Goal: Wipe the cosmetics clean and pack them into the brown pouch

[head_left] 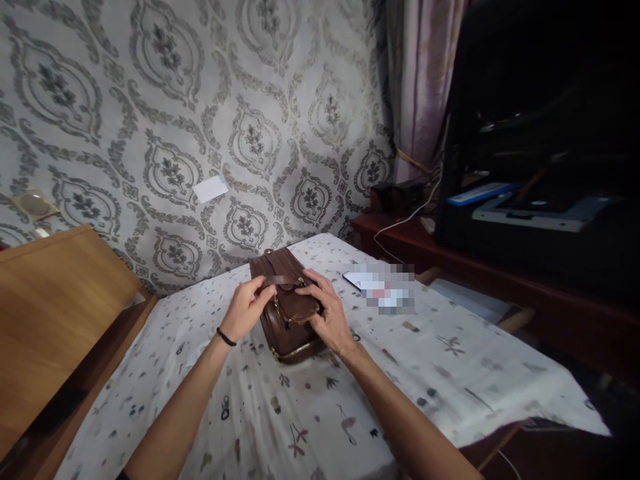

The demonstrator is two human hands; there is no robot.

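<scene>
A brown leather bag (pixel 295 337) with zips lies on the patterned white cloth (pixel 260 413). My left hand (pixel 247 307), with a black band on its wrist, pinches the end of a brown strap (pixel 281 280) above the bag's left side. Against the bag's right side is my right hand (pixel 327 310), its thumb at the edge of the front pocket and its fingers curved over the bag. The bag's lower right side is partly hidden behind the right hand.
Right of the bag lies a phone (pixel 355 280), partly pixelated. A wooden panel (pixel 65 300) stands at the left. The patterned wall (pixel 210 227) rises behind the cloth. At the right are a dark red desk (pixel 370 230), a white cable and a large black screen (pixel 540 133).
</scene>
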